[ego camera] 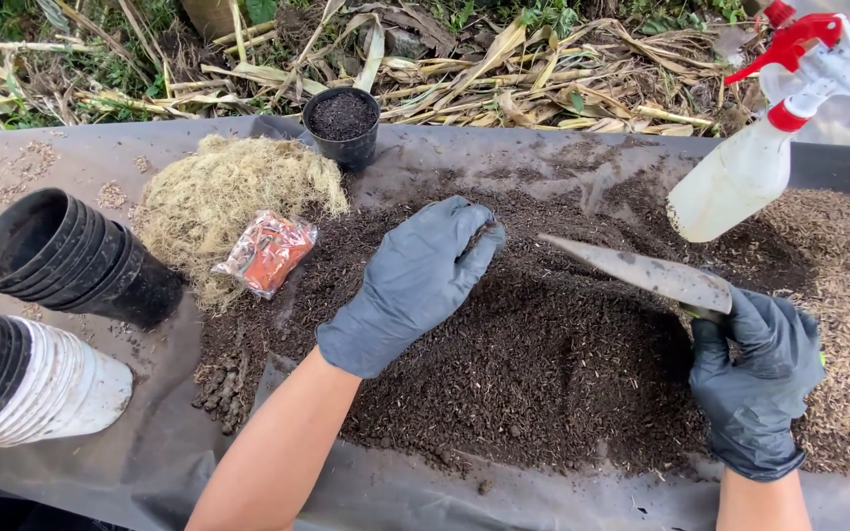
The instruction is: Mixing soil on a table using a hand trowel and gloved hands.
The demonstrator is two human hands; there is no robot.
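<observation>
Gloves first: we see both hands in dark grey gloves, low in the head view. Right hand [755, 388] is wrapped shut round the handle of a trowel [641, 272], blade pointing left and slightly up, hovering just over the soil pile [543, 364] (held flat, likely to scrape or turn the mix). Left hand [415, 280] rests on the pile, fingers curled loosely, half closed, with a pinch of soil at the fingertips near the trowel tip; we can't tell if it grips anything more than crumbs.

Soil pile lies spread on a grey plastic sheet [150, 452] that covers the ground, so the mix stays off the dirt. At near left a stack of white pots [41, 388] lies on its side, and just beyond it a stack of black pots [71, 258], also tipped over, mouths to the left (nested to save room, we judge). Brown husk-like material [843, 295] sits at the right edge, touching the soil.

Further out, an orange packet [268, 253] lies against a heap of pale fibre [223, 197]. A spray bottle [764, 143] with a red trigger leans at upper right. Farthest, a small black pot [343, 123] stands upright, filled with soil, at the sheet's back edge, with dry leaves [504, 69] behind.
</observation>
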